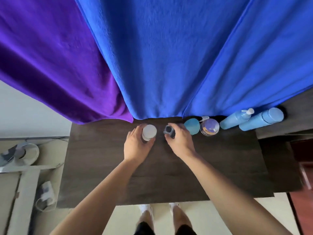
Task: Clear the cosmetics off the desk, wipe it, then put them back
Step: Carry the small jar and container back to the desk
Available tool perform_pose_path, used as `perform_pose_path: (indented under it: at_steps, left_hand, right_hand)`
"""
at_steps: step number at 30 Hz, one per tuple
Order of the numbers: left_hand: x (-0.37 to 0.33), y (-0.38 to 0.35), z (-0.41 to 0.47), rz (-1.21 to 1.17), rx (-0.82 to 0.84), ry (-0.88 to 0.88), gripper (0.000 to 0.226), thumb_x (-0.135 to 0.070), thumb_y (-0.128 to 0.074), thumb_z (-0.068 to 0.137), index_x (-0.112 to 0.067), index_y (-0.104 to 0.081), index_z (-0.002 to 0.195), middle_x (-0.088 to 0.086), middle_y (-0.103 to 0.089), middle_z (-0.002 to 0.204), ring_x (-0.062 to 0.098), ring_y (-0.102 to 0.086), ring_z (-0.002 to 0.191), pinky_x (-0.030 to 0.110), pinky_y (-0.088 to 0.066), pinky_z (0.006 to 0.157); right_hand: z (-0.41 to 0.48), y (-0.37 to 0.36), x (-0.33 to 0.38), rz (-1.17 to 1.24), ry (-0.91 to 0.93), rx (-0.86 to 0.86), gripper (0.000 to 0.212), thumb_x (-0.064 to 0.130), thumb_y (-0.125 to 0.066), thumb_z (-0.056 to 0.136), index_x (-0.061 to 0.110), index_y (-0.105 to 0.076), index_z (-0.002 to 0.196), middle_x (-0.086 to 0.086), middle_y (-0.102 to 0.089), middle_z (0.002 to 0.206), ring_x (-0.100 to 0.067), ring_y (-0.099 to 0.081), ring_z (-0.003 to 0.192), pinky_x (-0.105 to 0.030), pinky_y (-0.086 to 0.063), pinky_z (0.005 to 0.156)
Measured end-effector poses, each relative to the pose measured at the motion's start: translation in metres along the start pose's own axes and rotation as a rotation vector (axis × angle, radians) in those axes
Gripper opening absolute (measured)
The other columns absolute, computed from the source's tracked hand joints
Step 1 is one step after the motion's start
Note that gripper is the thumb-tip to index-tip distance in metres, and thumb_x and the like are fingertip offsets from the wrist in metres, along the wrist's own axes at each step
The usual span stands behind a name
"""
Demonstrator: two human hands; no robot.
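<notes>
A dark wooden desk (169,175) stands before me. My left hand (137,145) grips a white-capped jar (149,131) at the desk's far edge. Just right of it, my right hand (180,140) holds a small dark bottle with a black cap (169,130). To the right in a row stand a teal round-lidded container (192,126), a clear pump bottle with a purple top (209,127), a light blue pump bottle (235,118) and a light blue capped bottle (261,118).
A blue cloth (177,65) and a purple cloth (50,65) hang behind the desk down to its far edge. A fan (23,154) and a white cable lie on the floor at left. My feet show below the desk's near edge.
</notes>
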State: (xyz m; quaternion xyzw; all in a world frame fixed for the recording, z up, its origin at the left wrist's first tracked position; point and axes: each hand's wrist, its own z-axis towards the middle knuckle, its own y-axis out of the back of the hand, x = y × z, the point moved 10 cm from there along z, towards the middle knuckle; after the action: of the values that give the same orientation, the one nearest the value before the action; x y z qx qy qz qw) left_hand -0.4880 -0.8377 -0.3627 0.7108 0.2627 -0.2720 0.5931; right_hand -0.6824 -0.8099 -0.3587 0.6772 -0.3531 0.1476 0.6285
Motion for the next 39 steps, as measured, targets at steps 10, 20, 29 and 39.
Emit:
perform_pose_path:
  at_steps: [10,20,29,39]
  left_hand:
    - [0.016,-0.041,0.019,0.008,0.092,0.046,0.061,-0.028,-0.072,0.084,-0.027,-0.049,0.141,-0.005,-0.064,0.124,0.023,-0.05,0.112,0.032,-0.042,0.087]
    - [-0.066,0.06,-0.025,0.103,-0.078,-0.2,0.061,-0.026,-0.07,0.089,-0.019,-0.046,0.144,-0.003,-0.056,0.138,0.022,-0.049,0.116,0.035,-0.045,0.091]
    - [-0.107,0.1,-0.044,0.068,-0.082,-0.377,0.061,-0.025,-0.071,0.089,-0.02,-0.045,0.143,-0.002,-0.049,0.145,0.021,-0.048,0.127,0.035,-0.044,0.099]
    - [-0.207,-0.005,-0.117,-0.056,0.272,-0.727,0.05,-0.011,-0.073,0.085,-0.006,-0.055,0.132,0.008,-0.059,0.13,0.028,-0.054,0.122,0.03,-0.038,0.106]
  right_hand:
    - [0.009,-0.029,-0.019,-0.017,-0.036,0.059,0.05,0.003,-0.061,0.094,0.0,-0.05,0.142,-0.018,-0.052,0.137,-0.033,-0.062,0.113,-0.041,-0.051,0.097]
    - [-0.033,0.053,0.01,0.008,0.09,-0.079,0.052,0.028,-0.066,0.092,0.021,-0.051,0.141,0.005,-0.048,0.146,-0.004,-0.066,0.069,-0.034,-0.055,0.071]
    - [-0.079,0.124,0.026,0.049,0.075,-0.323,0.048,0.022,-0.069,0.09,0.02,-0.055,0.136,0.006,-0.05,0.141,-0.001,-0.058,0.067,-0.034,-0.055,0.074]
    - [-0.254,0.176,-0.071,0.109,-0.364,-0.652,0.048,0.028,-0.067,0.093,0.029,-0.053,0.139,0.011,-0.045,0.146,0.004,-0.065,0.071,-0.031,-0.056,0.073]
